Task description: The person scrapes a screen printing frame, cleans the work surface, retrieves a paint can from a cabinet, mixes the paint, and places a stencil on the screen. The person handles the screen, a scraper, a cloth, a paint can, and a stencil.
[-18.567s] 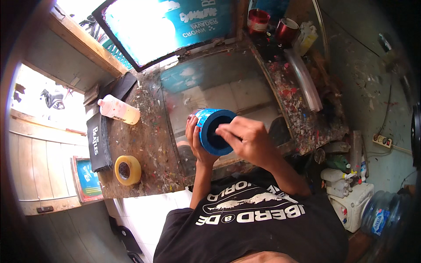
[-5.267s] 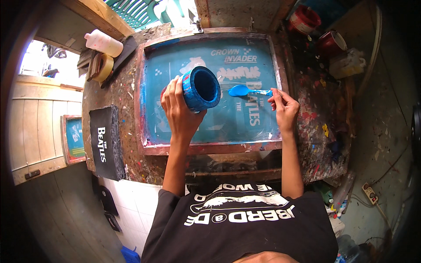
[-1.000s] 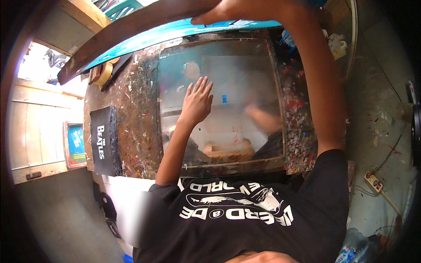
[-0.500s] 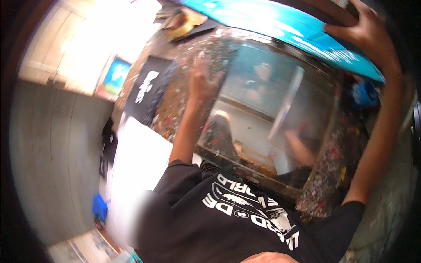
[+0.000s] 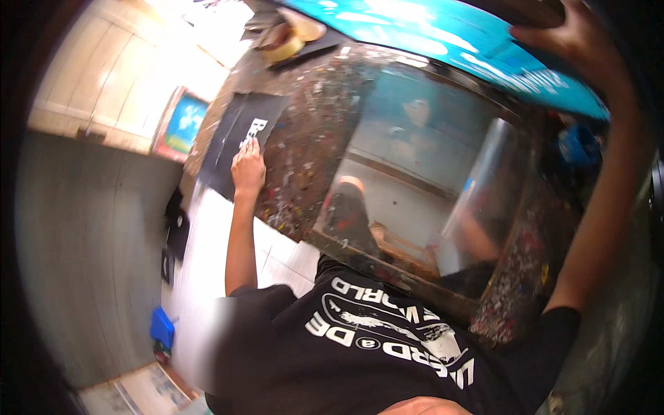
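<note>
My left hand (image 5: 249, 169) rests on a black, cloth-like piece (image 5: 277, 111) with white lettering, at the left of the worktable. Its fingers are bunched over the lettering and seem to grip the piece, though the fingertips are partly unclear. High at the right, my right hand (image 5: 577, 45) is wrapped round the dark edge of a frame with a turquoise panel (image 5: 443, 34). That panel slants up along the far side of the table. Between my arms lies a glass pane (image 5: 408, 166) set into the tabletop, full of reflections.
The worktable (image 5: 311, 104) is spattered with paint. A roll of yellowish tape (image 5: 282, 48) lies at its far left corner. A blue container (image 5: 577, 146) stands at the right. White floor tiles (image 5: 283, 256) and a grey board wall (image 5: 90, 242) are on the left, with a blue object (image 5: 162, 326) below.
My left hand has moved left from the bare tabletop onto the black piece, whose lettering has shifted right. My right hand stays at the frame's edge.
</note>
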Demonstrator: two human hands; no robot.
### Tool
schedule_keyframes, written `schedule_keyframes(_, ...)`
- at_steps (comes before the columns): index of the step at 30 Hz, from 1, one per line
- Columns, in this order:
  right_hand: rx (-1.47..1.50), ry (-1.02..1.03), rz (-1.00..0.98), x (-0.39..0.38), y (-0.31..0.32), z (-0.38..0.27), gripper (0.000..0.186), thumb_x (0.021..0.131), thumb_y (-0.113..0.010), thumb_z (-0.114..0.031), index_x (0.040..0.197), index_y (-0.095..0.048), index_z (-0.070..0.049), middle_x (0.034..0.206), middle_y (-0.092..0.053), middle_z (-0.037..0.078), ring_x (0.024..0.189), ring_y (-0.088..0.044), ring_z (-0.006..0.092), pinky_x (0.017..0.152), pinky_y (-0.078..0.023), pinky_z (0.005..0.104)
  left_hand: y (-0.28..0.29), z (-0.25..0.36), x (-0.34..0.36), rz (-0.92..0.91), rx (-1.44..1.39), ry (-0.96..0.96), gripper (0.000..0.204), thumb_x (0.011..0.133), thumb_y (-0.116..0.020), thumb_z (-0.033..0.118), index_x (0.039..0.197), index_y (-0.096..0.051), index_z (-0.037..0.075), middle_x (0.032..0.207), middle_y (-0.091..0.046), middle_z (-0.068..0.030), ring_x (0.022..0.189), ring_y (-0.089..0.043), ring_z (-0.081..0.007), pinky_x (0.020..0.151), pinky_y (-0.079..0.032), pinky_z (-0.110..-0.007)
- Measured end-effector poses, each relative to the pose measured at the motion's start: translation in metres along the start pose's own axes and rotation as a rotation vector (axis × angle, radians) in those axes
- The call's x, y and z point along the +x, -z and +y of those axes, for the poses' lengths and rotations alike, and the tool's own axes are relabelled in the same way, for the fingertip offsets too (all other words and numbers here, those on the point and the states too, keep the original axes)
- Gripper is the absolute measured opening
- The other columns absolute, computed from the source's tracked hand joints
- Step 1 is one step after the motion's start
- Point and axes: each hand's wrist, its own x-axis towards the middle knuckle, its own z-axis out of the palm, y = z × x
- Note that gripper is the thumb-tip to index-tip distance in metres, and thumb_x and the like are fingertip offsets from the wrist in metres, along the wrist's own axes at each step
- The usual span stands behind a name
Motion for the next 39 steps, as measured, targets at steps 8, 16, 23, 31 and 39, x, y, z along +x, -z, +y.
schedule_keyframes(8,0.091,-0.095,-0.062,-0.001,0.026,-0.029,0.072,0.064,-0.085,-0.049,0.114,-0.068,0.000,0.111,-0.072,0.023,0.103,-0.070,0.0327,0.091,-0.056,0.0439,0.037,0.204,-0.023,-0.122,-0.275,-0.376,0.037,0.093,-0.052,0.007,0.123,-0.059,-0.013,0.115,-0.066,-0.0326,0.094,-0.072,-0.0382,0.075,-0.060,-0.044)
schedule_keyframes(16,0.111,-0.151,-0.133,0.012,0.030,-0.008,0.089,0.065,-0.084,-0.051,0.130,-0.062,0.004,0.126,-0.067,0.024,0.118,-0.065,0.0348,0.104,-0.053,0.0428,0.089,0.413,-0.074,-0.148,-0.252,-0.548,0.052,0.093,-0.052,0.011,0.134,-0.051,-0.020,0.135,-0.057,-0.0390,0.127,-0.060,-0.0452,0.094,-0.058,-0.042)
schedule_keyframes(23,0.062,-0.102,-0.012,0.004,0.021,-0.011,0.090,0.066,-0.082,-0.050,0.135,-0.060,0.004,0.131,-0.066,0.024,0.122,-0.063,0.0354,0.109,-0.050,0.0415,0.111,0.456,-0.072,-0.193,-0.402,-0.649,0.076,0.100,-0.051,0.051,0.155,-0.040,0.000,0.159,-0.032,-0.0345,0.147,-0.033,-0.0485,0.111,-0.036,-0.062)
schedule_keyframes(31,0.141,-0.175,-0.155,0.011,0.034,-0.006,0.079,0.067,-0.083,-0.048,0.126,-0.067,0.003,0.119,-0.071,0.022,0.110,-0.069,0.0323,0.098,-0.055,0.0397,0.052,0.432,-0.063,0.070,-0.697,-0.782,0.069,0.102,-0.048,0.049,0.161,-0.033,0.016,0.167,-0.021,-0.0251,0.156,-0.015,-0.0447,0.123,-0.010,-0.064)
schedule_keyframes(39,0.193,-0.148,-0.220,0.017,0.037,-0.001,0.061,0.069,-0.082,-0.047,0.103,-0.077,0.004,0.107,-0.075,0.023,0.092,-0.073,0.0310,0.085,-0.059,0.0385,0.042,0.424,-0.058,0.118,-0.735,-0.799,0.066,0.104,-0.046,0.045,0.161,-0.034,0.015,0.167,-0.020,-0.0266,0.156,-0.016,-0.0421,0.124,-0.010,-0.060)
